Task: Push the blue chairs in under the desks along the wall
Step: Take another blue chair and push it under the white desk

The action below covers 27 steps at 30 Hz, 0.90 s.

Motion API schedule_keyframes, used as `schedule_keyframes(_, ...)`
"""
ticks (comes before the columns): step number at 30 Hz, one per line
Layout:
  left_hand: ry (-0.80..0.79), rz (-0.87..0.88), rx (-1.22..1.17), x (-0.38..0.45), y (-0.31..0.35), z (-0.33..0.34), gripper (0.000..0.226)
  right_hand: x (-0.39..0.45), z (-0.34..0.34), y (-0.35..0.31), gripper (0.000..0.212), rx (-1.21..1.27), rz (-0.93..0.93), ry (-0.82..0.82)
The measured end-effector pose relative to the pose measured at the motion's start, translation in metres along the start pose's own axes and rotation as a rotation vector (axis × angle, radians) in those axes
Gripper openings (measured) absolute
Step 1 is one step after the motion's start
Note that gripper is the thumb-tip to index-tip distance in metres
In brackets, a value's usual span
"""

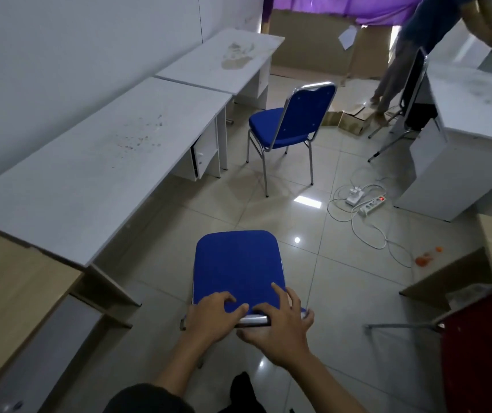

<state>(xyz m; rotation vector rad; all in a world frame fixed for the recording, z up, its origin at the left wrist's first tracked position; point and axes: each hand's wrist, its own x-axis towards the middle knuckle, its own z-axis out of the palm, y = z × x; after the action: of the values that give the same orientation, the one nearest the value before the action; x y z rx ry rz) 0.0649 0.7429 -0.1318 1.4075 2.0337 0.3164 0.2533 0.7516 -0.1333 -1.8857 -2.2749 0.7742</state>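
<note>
1. The left hand and right hand sit side by side at 6 o'clock, both gripping the chrome top rail of the near blue chair, fingers curled over onto the blue backrest.
2. That chair stands on the tiled floor, out from the long grey counter at 9 o'clock, not tucked under it.
3. A second blue chair stands at 12 o'clock, just beside the far counter, its seat facing the counter but not under it.
4. A power strip with white cables lies on the floor at 2 o'clock.
5. Another person bends over a counter at 1 o'clock.
</note>
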Motion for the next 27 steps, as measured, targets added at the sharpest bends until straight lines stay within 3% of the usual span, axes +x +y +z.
schedule_keyframes(5, 0.055, -0.013, 0.1, 0.023, 0.009, 0.001, 0.055, 0.03, -0.009, 0.01, 0.058, -0.023, -0.073, 0.013)
schedule_keyframes(18, 0.127, -0.167, 0.13, 0.094, 0.02, -0.026, 0.055, 0.133, -0.023, -0.002, 0.051, 0.011, -0.205, -0.016)
schedule_keyframes(27, 0.271, -0.281, 0.089, 0.138, 0.052, -0.029, 0.05, 0.208, -0.056, 0.002, 0.051, 0.011, -0.334, -0.091)
